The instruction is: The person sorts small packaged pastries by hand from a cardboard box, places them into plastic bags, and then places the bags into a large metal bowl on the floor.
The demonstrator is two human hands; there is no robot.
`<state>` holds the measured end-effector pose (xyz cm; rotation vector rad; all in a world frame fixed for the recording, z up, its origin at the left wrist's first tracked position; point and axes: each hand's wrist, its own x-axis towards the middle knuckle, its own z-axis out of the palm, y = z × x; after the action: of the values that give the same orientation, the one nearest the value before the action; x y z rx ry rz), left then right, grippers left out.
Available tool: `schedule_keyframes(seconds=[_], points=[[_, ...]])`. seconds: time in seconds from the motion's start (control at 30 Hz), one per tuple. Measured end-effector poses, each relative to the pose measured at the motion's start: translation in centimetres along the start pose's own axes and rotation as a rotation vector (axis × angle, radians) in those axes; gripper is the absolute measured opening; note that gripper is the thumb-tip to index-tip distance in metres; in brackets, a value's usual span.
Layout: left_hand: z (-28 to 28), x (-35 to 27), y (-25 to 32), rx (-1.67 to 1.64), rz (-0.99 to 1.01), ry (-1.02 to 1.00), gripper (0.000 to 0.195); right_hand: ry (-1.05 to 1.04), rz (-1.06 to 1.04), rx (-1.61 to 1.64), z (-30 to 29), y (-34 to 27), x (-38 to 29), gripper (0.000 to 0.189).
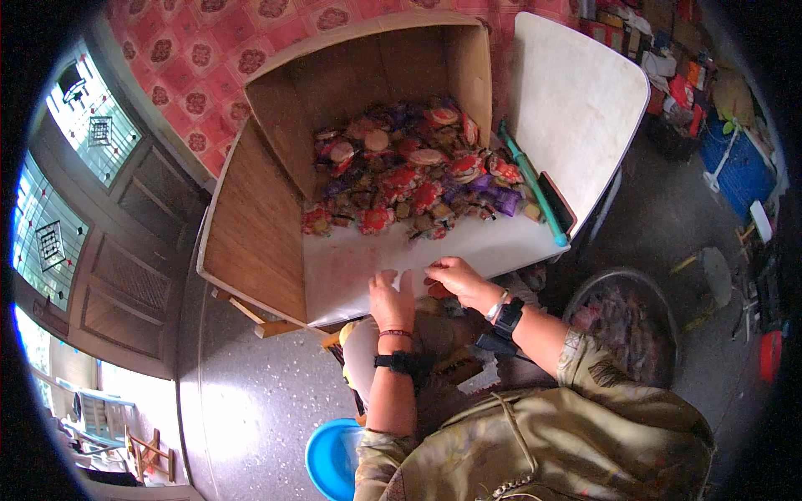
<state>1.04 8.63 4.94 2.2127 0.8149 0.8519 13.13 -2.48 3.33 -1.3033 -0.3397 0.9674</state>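
My left hand [393,299] is raised over the near edge of a white tabletop [351,263], blurred, its fingers apart with nothing plainly between them. To its right, my right hand [462,283] has thumb and fingers brought together. A small dark red piece [438,289] shows just under those fingertips; whether they hold it is not clear. Beyond both hands, a heap of small red, purple and brown wrapped pieces [401,181] spills from an open cardboard box [376,62] onto the tabletop.
A brown wooden panel [250,232] flanks the heap on the left, a white board [576,106] on the right. Along that board lies a teal rod [532,181] beside a dark flat object [556,203]. A round tub [667,313] of pieces and a blue basin [332,460] are lower down.
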Motion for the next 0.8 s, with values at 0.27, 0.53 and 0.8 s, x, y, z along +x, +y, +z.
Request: schedule_keyframes(seconds=[0.27, 0.53, 0.8], points=[[0.8, 0.5, -1.7, 0.357, -0.194, -0.094, 0.028, 0.109, -0.112, -0.450, -0.2, 3.2, 2.9, 0.020], [0.9, 0.8, -1.8, 0.299, -0.174, 0.014, 0.018, 0.064, -0.074, -0.268, -1.1, 2.9, 2.2, 0.016], [0.9, -0.1, -0.1, 0.034, 0.145, 0.038, 0.011, 0.129, -0.101, -0.098, 1.3, -0.2, -0.9, 0.024]])
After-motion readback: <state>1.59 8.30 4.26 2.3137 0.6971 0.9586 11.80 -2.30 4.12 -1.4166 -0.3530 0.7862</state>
